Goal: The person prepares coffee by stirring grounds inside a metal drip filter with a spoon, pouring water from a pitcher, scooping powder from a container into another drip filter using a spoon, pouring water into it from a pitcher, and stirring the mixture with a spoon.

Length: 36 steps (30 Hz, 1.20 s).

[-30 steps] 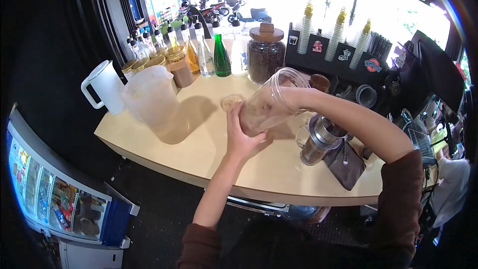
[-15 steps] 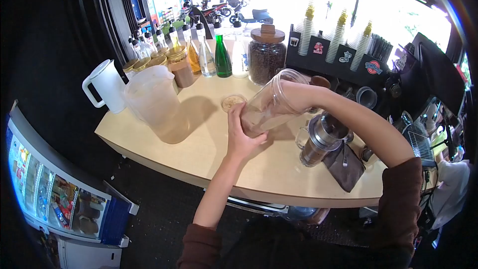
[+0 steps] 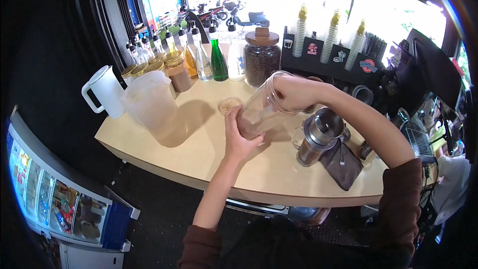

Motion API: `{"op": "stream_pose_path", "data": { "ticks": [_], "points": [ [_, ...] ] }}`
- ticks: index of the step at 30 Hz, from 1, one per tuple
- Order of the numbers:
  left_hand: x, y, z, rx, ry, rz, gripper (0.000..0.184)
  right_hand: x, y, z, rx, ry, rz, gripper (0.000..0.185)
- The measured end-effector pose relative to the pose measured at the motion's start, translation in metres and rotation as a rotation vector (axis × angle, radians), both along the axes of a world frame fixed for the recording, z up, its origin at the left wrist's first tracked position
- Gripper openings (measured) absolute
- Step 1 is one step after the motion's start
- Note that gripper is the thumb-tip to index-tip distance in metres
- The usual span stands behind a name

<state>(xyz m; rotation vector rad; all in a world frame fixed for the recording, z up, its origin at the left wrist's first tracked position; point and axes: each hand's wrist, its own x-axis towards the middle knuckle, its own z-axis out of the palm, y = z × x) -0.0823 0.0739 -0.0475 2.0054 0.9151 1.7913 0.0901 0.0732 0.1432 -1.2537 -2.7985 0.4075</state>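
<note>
My left hand [image 3: 241,137] is wrapped round the lower part of a clear jar [image 3: 259,112], which tilts to the right over the wooden counter. At the jar's mouth, my right hand [image 3: 296,94] reaches in; its fingers are partly inside and blurred through the wall, so what they hold cannot be made out. A small round lid or dish [image 3: 230,105] lies just behind my left hand. Right of the jar stands a glass mug [image 3: 308,152] with brown contents and a metal filter [image 3: 326,125] on top, beside a dark folded cloth [image 3: 342,167].
A frosted pitcher [image 3: 155,109] and a white jug [image 3: 104,92] stand at the left. Pump bottles [image 3: 217,60] and a coffee bean jar [image 3: 262,60] line the back. A black cup holder [image 3: 323,55] is at the back right. A person's light sleeve [image 3: 450,184] shows at far right.
My right hand has drawn partly back from deep in the jar towards its mouth. My left hand keeps its grip. The whole view has shifted slightly.
</note>
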Motion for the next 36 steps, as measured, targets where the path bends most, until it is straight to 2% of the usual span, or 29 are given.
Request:
{"op": "stream_pose_path", "data": {
  "ticks": [2, 9, 12, 14, 15, 18, 22, 27, 32, 36],
  "points": [
    [0.0, 0.0, -0.001, -0.002, -0.005, -0.003, 0.093, 0.002, 0.0, -0.001, 0.006, 0.093, 0.029, 0.021],
    [0.001, -0.005, 0.002, 0.009, 0.041, 0.044, 0.094, 0.006, -0.011, 0.012, -0.04, 0.123, 0.064, 0.025],
    [0.001, -0.001, -0.001, 0.013, 0.03, 0.052, 0.094, 0.012, -0.023, 0.027, -0.149, 0.163, -0.073, 0.023],
    [0.001, 0.001, -0.003, 0.0, 0.0, 0.045, 0.094, 0.022, -0.022, 0.03, -0.192, 0.28, -0.147, 0.021],
    [0.001, 0.001, -0.003, -0.018, -0.031, 0.04, 0.093, 0.025, -0.023, 0.033, -0.14, 0.292, -0.085, 0.019],
    [0.001, 0.001, -0.004, -0.035, -0.009, 0.047, 0.094, 0.036, -0.03, 0.04, -0.172, 0.357, -0.155, 0.023],
    [0.002, 0.001, -0.005, -0.048, 0.0, 0.027, 0.093, 0.061, -0.028, 0.04, -0.089, 0.391, -0.106, 0.021],
    [0.004, 0.0, -0.006, -0.16, 0.008, 0.006, 0.096, 0.093, -0.05, 0.037, -0.152, 0.564, -0.204, 0.015],
    [0.007, 0.005, -0.015, -0.307, 0.003, -0.031, 0.099, 0.129, -0.082, 0.027, -0.098, 0.578, -0.237, 0.014],
    [0.01, 0.005, -0.015, -0.453, 0.018, -0.031, 0.098, 0.147, -0.114, 0.018, 0.005, 0.532, -0.381, 0.017]
  ]
}}
